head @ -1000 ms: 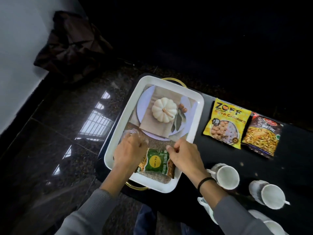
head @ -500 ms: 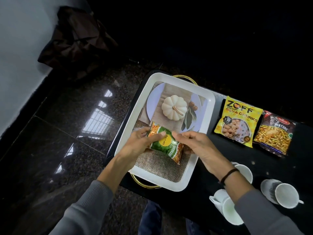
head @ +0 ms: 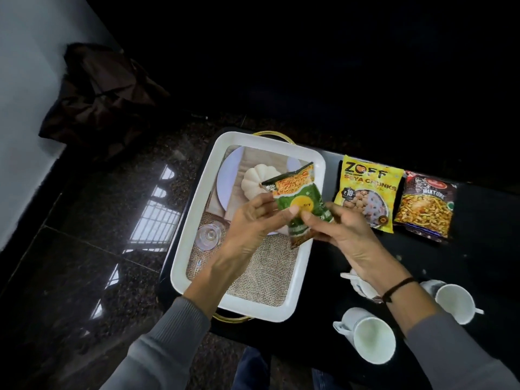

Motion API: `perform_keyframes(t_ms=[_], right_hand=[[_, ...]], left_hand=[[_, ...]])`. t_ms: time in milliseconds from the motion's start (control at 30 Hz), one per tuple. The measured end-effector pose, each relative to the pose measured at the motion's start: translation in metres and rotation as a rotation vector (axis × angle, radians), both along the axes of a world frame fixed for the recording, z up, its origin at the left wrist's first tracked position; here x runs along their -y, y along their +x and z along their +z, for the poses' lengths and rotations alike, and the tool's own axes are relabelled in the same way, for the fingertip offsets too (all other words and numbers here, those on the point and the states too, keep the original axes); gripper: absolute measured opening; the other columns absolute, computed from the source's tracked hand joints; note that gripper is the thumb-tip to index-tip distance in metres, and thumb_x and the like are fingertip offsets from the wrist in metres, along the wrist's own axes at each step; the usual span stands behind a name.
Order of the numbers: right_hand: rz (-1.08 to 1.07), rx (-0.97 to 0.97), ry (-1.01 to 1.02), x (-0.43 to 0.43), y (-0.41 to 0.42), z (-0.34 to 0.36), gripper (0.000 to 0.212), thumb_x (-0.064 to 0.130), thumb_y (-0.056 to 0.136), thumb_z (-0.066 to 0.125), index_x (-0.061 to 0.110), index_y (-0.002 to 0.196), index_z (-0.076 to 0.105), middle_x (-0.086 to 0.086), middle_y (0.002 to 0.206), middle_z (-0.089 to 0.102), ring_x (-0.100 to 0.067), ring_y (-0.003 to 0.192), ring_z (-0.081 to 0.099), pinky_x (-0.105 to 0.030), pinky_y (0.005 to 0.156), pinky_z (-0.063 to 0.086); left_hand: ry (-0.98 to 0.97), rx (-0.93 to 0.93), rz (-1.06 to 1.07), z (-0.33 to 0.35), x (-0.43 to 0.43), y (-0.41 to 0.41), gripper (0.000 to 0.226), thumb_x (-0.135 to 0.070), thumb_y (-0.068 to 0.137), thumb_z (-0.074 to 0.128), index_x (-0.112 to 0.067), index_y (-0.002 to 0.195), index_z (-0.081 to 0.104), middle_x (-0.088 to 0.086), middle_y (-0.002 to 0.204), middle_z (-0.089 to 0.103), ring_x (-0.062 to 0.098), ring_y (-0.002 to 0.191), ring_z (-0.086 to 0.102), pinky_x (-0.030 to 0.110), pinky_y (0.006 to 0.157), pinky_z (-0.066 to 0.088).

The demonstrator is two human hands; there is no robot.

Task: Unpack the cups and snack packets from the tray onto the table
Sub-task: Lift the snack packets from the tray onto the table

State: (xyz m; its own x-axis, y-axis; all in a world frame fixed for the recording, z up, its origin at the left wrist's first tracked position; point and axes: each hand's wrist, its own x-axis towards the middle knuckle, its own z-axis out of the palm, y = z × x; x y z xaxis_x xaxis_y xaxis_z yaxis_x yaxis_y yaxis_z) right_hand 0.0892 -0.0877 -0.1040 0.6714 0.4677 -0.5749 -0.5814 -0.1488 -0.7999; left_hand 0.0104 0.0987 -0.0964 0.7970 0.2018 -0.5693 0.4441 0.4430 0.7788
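Note:
A green and orange snack packet (head: 298,195) is lifted above the white tray (head: 306,266), tilted. My left hand (head: 253,223) grips its left side and my right hand (head: 337,229) pinches its lower right part. The tray carries a printed pumpkin picture and a clear glass (head: 208,237) at its left side. On the black table (head: 484,249) to the right lie a yellow soya chunks packet (head: 365,192) and a dark mixture packet (head: 425,206). Three white cups stand near me: one (head: 368,336) in front, one (head: 453,301) at right, one (head: 356,282) partly hidden under my right wrist.
The tray has gold handles (head: 230,318) and sits at the table's left end, close to its edge. A glossy dark stone floor (head: 84,249) lies to the left. A dark bag (head: 98,99) rests against the pale wall (head: 25,80).
Both hands took the green packet off the tray's burlap area and raised it, moving it up and rightward over the tray. The glass in the tray is now uncovered.

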Motion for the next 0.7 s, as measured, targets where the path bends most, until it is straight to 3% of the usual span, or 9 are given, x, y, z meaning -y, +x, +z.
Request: perform_keyframes(t_ms=[167,233,333,400,467,567,633,700], right_hand=[[-0.009,-0.048,-0.033,0.030,0.004,0.010,0.050,0.052,0.065,0.088,0.027,0.107,0.080,-0.001,0.109,0.080,-0.015,0.104,0.075,-0.022,0.080,0.061],[-0.014,-0.062,-0.036,0.043,0.004,0.014,0.052,0.061,0.066,0.084,0.032,0.109,0.079,0.006,0.112,0.079,-0.011,0.107,0.074,-0.026,0.085,0.057],[-0.058,-0.086,-0.097,0.065,0.006,0.018,0.059,0.077,0.063,0.077,0.041,0.110,0.078,0.030,0.109,0.074,0.005,0.113,0.060,-0.034,0.096,0.039],[-0.106,-0.116,-0.101,0.080,0.010,0.018,0.055,0.075,0.065,0.077,0.042,0.109,0.079,0.037,0.104,0.072,0.011,0.110,0.056,-0.039,0.102,0.034],[-0.184,-0.140,-0.088,0.097,0.013,0.019,0.050,0.069,0.067,0.080,0.037,0.105,0.081,0.028,0.104,0.076,0.007,0.102,0.066,-0.040,0.104,0.038],[-0.278,-0.143,-0.103,0.120,0.018,0.020,0.044,0.065,0.068,0.080,0.034,0.100,0.081,0.017,0.104,0.079,0.001,0.100,0.069,-0.038,0.099,0.041],[-0.327,-0.132,-0.115,0.138,0.022,0.020,0.051,0.067,0.068,0.080,0.033,0.106,0.079,0.016,0.106,0.079,0.003,0.098,0.069,-0.034,0.096,0.040],[-0.373,-0.106,-0.152,0.157,0.027,0.020,0.061,0.070,0.068,0.079,0.031,0.114,0.076,0.016,0.109,0.078,0.006,0.100,0.067,-0.028,0.092,0.037]], left_hand=[[0.015,-0.040,-0.055,0.005,0.036,0.025,0.036,-0.021,0.079,0.084,-0.011,0.112,0.073,0.006,0.106,0.080,0.019,0.094,0.077,0.023,0.074,0.061],[0.033,-0.061,-0.108,0.008,0.047,0.034,0.031,-0.017,0.083,0.082,-0.008,0.112,0.074,0.007,0.103,0.081,0.018,0.090,0.078,0.023,0.072,0.061],[0.087,-0.081,-0.208,0.015,0.070,0.051,0.021,-0.018,0.086,0.080,-0.007,0.104,0.076,0.001,0.089,0.081,0.008,0.077,0.076,0.017,0.063,0.057],[0.103,-0.085,-0.248,0.018,0.087,0.061,0.019,-0.022,0.088,0.078,-0.008,0.100,0.075,-0.005,0.078,0.079,0.003,0.069,0.074,0.016,0.057,0.055],[0.111,-0.083,-0.286,0.020,0.107,0.072,0.022,-0.029,0.089,0.078,-0.011,0.101,0.076,-0.008,0.077,0.078,0.002,0.069,0.073,0.016,0.056,0.054],[0.152,-0.082,-0.322,0.021,0.134,0.084,0.020,-0.042,0.085,0.080,-0.024,0.094,0.079,-0.010,0.084,0.079,0.003,0.081,0.075,0.019,0.068,0.056],[0.192,-0.089,-0.321,0.019,0.153,0.094,0.014,-0.046,0.081,0.082,-0.033,0.089,0.080,-0.011,0.088,0.079,0.001,0.087,0.074,0.019,0.075,0.056],[0.225,-0.091,-0.320,0.016,0.173,0.104,0.028,-0.047,0.079,0.083,-0.029,0.100,0.078,-0.009,0.093,0.078,0.000,0.089,0.073,0.016,0.073,0.055]])
